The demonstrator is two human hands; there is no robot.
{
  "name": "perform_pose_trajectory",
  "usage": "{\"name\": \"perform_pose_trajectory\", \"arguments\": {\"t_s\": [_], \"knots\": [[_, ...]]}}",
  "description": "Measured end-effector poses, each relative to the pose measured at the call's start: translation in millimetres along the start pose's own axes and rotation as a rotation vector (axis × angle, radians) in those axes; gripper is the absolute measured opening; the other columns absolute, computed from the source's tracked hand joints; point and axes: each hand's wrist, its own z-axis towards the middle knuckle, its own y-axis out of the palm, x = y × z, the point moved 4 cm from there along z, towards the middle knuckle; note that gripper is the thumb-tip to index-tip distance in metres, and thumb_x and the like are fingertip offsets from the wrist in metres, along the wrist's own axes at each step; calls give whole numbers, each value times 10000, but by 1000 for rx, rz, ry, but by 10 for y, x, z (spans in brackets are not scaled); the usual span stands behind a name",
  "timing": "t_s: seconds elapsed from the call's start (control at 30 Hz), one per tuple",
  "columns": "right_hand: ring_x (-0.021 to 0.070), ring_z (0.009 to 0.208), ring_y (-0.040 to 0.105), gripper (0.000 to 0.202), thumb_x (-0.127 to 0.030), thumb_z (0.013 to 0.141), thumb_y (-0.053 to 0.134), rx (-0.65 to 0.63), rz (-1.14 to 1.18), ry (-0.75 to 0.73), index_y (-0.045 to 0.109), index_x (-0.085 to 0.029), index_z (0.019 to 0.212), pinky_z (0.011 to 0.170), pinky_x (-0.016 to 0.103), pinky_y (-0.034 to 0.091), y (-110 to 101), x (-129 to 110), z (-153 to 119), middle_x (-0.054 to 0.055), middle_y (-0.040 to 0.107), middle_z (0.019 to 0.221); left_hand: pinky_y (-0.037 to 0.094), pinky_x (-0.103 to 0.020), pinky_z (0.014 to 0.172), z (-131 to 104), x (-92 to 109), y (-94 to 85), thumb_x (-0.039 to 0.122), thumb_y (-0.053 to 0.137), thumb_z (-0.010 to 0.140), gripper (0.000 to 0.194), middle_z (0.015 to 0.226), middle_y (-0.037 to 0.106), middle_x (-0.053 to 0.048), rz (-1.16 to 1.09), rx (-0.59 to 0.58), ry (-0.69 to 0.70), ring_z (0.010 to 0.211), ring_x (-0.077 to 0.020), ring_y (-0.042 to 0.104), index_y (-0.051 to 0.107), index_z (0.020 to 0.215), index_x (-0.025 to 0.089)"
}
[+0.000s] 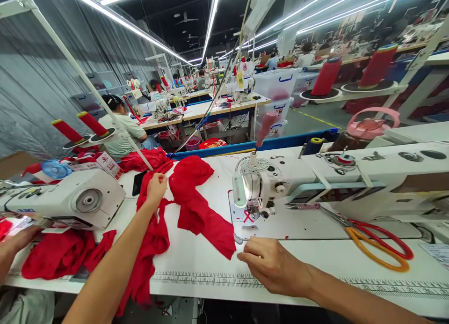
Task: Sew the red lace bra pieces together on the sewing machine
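Observation:
My left hand [156,189] is closed, fingers pinched on a long piece of red fabric [156,235] that drapes down over the table's front edge. Just right of it, another red fabric piece [201,211] lies on the white sewing table, its narrow end pointing toward my right hand. My right hand [268,264] rests low over the table by the printed ruler [206,278], in front of the sewing machine [257,188]. Its fingers are curled together; whatever they may hold is hidden. The machine's needle area is lit, and a red X marks the plate below.
Orange-and-red-handled scissors [377,244] lie right, under the machine arm. At left stands a second sewing machine [87,200] with bunched red fabric [59,256] and a co-worker's hand [21,239]. A dark phone [139,182] and a thread stand pole [91,85] are behind my left hand.

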Motion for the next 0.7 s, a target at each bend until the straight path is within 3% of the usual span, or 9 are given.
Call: {"name": "perform_pose_trajectory", "arguments": {"t_s": [0.07, 0.2, 0.3, 0.4, 0.53, 0.63, 0.7], "knots": [[153, 664, 500, 288, -22, 879, 399, -24, 29, 12, 626, -169, 979, 577, 286, 331, -27, -14, -94, 36, 603, 774, 511, -399, 898, -215, -75, 139, 198, 668, 842, 152, 973, 640, -33, 97, -120, 141, 959, -195, 615, 694, 991, 186], [153, 681, 513, 289, -28, 889, 401, -27, 63, 41, 626, -167, 1005, 584, 284, 349, -90, -12, -189, 38, 610, 789, 466, -393, 920, -682, -92, 418, 57, 665, 591, 390, 922, 600, -7, 206, -351, 416, 931, -204, 582, 760, 893, 284], [150, 674, 506, 276, -45, 895, 400, 4, 78, 42, 627, -162, 1001, 572, 281, 345, -115, -26, -184, 39, 610, 787, 434, -418, 915, -840, 43, 511, 72, 638, 610, 296, 877, 584, -11, 241, -356, 549, 873, -199, 558, 754, 798, 269], [148, 662, 497, 276, -51, 891, 401, 22, 76, 33, 629, -159, 1004, 567, 280, 344, -123, -52, -191, 42, 613, 786, 423, -407, 870, -806, 300, 366, 101, 537, 755, 227, 833, 531, -33, 215, -209, 616, 826, -195, 518, 725, 767, 229], [150, 677, 517, 286, -60, 895, 416, 58, 118, 61, 639, -160, 1043, 572, 277, 361, -160, -36, -264, 48, 630, 799, 445, -309, 745, -814, 633, -112, 217, 508, 883, 166, 903, 540, -37, 40, -48, 630, 828, -176, 520, 672, 911, 224], [147, 720, 549, 268, -109, 951, 427, 139, 306, 220, 656, -172, 1075, 625, 271, 411, -234, 65, -288, 53, 649, 818, 461, -232, 649, -1064, 704, -366, 381, 611, 900, 134, 994, 619, -21, -282, -115, 514, 791, -139, 563, 595, 934, 252], [157, 817, 597, 241, -235, 995, 480, 178, 586, 414, 649, -183, 1159, 723, 289, 470, -262, 159, -267, 72, 673, 912, 476, -199, 629, -1356, 664, -335, 424, 724, 833, 230, 1053, 650, -1, -533, -250, 313, 772, -117, 589, 572, 877, 258]]}}
